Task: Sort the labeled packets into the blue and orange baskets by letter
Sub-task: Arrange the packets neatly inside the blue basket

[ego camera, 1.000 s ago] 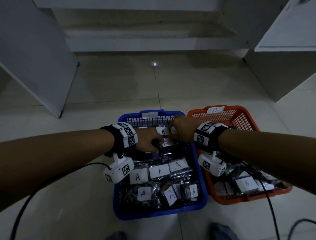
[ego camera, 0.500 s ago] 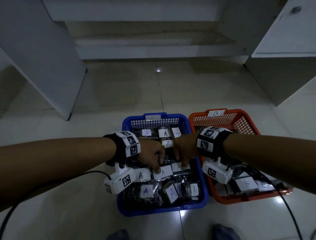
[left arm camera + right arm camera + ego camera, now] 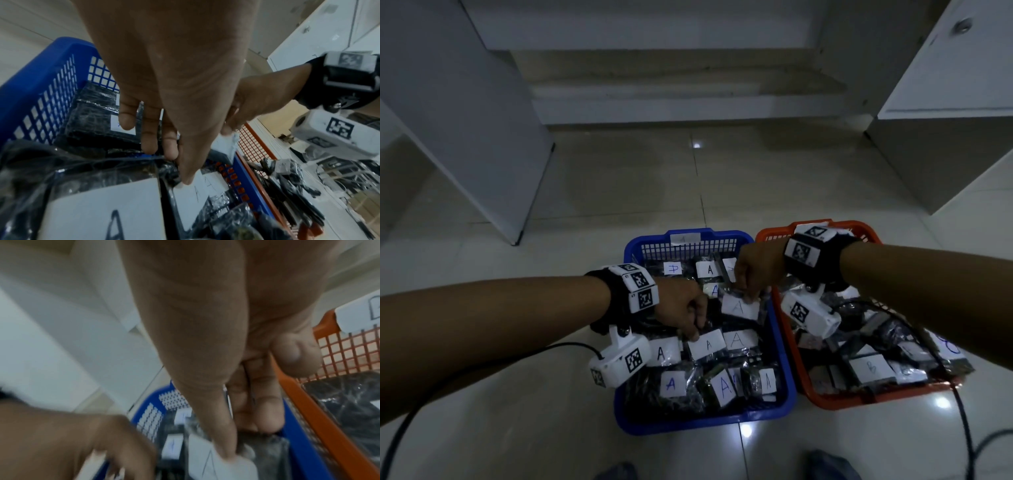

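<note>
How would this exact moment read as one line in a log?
right hand: pinches A packet above blue basket | left hand: touches A packets | orange basket: holds B packets

The right-wrist view is blurred, and the orange basket's (image 3: 835, 399) rim label hides behind the right wrist.

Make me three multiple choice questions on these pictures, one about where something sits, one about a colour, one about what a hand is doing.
1. The orange basket stands where?
A. right of the blue basket
B. inside it
C. on a shelf

2. The letters on the packets are written on labels of what colour?
A. yellow
B. white
C. green

3. The right hand is
A. flat on the floor
B. empty, held high
C. pinching an A-labelled packet

Answers: 1 A, the baskets sit side by side; 2 B, every label is white; 3 C, thumb and fingers close on it.
</note>
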The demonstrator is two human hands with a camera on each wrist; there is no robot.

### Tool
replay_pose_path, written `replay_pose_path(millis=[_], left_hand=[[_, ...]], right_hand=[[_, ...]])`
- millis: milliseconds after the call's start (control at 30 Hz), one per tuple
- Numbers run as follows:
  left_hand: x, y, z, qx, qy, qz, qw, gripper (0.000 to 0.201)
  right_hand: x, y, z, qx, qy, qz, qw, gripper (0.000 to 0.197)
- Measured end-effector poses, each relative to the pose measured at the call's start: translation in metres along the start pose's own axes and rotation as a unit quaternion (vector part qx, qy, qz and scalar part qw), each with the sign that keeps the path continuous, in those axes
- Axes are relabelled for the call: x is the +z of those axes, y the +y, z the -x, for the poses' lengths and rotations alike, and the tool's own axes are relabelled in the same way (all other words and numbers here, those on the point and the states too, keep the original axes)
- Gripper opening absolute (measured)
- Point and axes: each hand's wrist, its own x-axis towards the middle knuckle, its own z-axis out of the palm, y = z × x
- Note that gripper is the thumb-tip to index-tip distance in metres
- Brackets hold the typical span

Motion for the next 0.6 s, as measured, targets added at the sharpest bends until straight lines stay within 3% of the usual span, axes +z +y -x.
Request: replay_pose_path(millis=[100, 200, 333, 400, 467, 600], left_hand=[[0.0, -0.002, -0.001, 0.003, 0.005, 0.01, 1.0, 0.023], [-0.001, -0.005, -0.003, 0.001, 0.041, 0.016, 0.999, 0.021], [-0.014, -0.013, -0.009, -0.046, 0.147, 0.028, 0.988, 0.025], [-0.021, -0.019, -0.014, -0.065, 0.175, 0.039, 0.982, 0.028], [-0.027, -0.023, -0.018, -0.058, 0.165, 0.043, 0.984, 0.033], [-0.031, -0.021, -0.026, -0.049, 0.107, -0.012, 0.993, 0.053]], right_hand=[[-0.014, 0.006, -0.005, 0.005, 0.109, -0.098, 0.989, 0.006], [-0.014, 0.007, -0.018, 0.026, 0.195, -0.213, 0.957, 0.013], [-0.006, 0.006, -0.039, 0.076, 0.188, -0.266, 0.943, 0.03], [-0.003, 0.008, -0.047, 0.084, 0.171, -0.272, 0.943, 0.024], [-0.002, 0.01, -0.054, 0.083, 0.14, -0.307, 0.938, 0.012], [0.0, 0.009, -0.059, 0.073, 0.15, -0.297, 0.94, 0.01]])
